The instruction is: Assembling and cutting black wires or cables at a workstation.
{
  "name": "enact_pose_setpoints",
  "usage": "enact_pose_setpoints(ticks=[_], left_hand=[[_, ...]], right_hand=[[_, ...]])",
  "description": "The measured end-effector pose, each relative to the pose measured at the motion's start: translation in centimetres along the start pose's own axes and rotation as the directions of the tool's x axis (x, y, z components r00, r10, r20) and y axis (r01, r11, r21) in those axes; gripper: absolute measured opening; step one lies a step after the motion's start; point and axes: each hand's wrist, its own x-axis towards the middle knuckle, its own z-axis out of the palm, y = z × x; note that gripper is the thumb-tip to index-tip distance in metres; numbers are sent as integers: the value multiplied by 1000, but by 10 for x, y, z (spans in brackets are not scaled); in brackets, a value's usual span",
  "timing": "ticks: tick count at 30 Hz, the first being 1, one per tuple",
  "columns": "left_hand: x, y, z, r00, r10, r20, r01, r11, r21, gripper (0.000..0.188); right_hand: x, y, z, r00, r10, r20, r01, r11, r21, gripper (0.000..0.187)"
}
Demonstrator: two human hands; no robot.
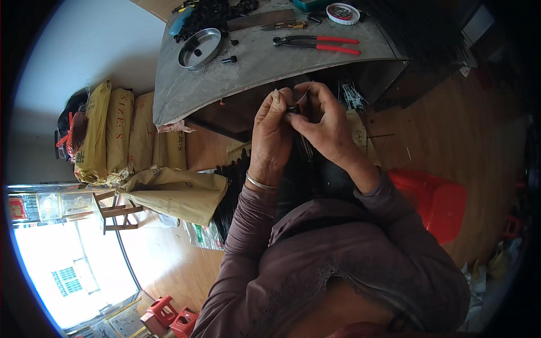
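Observation:
My left hand [271, 121] and my right hand [326, 121] meet in front of the table's near edge. Both are closed, with fingertips pinching around a small black piece [293, 109] whose exact kind I cannot make out. A thin, wire-like strand [305, 93] slants up from it beside the right fingers. Below the hands, thin dark rods hang down, partly hidden by my hands. On the grey table [242, 74] beyond lie red-handled pincers [332, 39], a black cap-like part [229, 59] and a round metal dish [207, 44] with a black piece inside.
At the table's back are a heap of black parts [211, 19], a knife [284, 26] and a white dish [357, 15] of small metal bits. Yellow sacks [119, 129] stand left. A red plastic stool [437, 203] is at the right, with dark rods [417, 34] beyond.

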Motion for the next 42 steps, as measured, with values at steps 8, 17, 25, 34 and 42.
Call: enact_pose_setpoints(ticks=[8, 17, 25, 34, 42], left_hand=[[3, 1, -5, 997, -2, 80, 1, 1000, 6, 25], [1, 2, -2, 996, -27, 88, 24, 999, 34, 28], [-4, 0, 6, 996, -55, 71, 50, 996, 77, 26], [-1, -5, 8, 1000, 23, 17, -25, 993, 119, 27], [-4, -1, -5, 996, 0, 89, -14, 988, 155, 23]], right_hand=[[5, -9, -12, 984, 106, 140, -120, 987, 102, 39], [6, -8, -14, 983, 109, 150, -127, 985, 116, 32], [13, -9, -26, 923, 259, 283, -313, 935, 165, 18], [10, 2, -27, 955, 157, 253, -247, 891, 380, 21], [8, 2, -22, 974, 189, 121, -222, 887, 405, 20]])
